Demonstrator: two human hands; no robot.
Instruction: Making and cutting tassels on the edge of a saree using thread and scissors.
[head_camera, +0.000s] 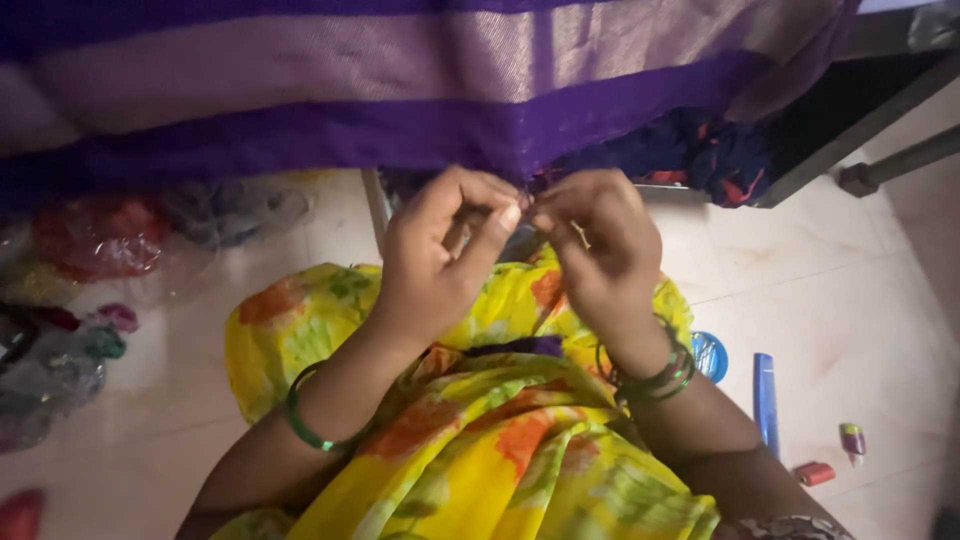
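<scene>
Both hands pinch purple cloth edge.
Cloth hem runs left-right, hangs down; left hand & right hand raised, fingertips pressed together on hem, wrists bent inward.

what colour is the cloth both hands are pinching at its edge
Purple cloth with a wide pale, shimmery band, seen in the head view.

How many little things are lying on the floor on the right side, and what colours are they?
Blue: 2, a round blue container and a long blue bar
Red: 1, a small red spool
Purple and green: 1, a small tube-like piece
Total: 4
</scene>
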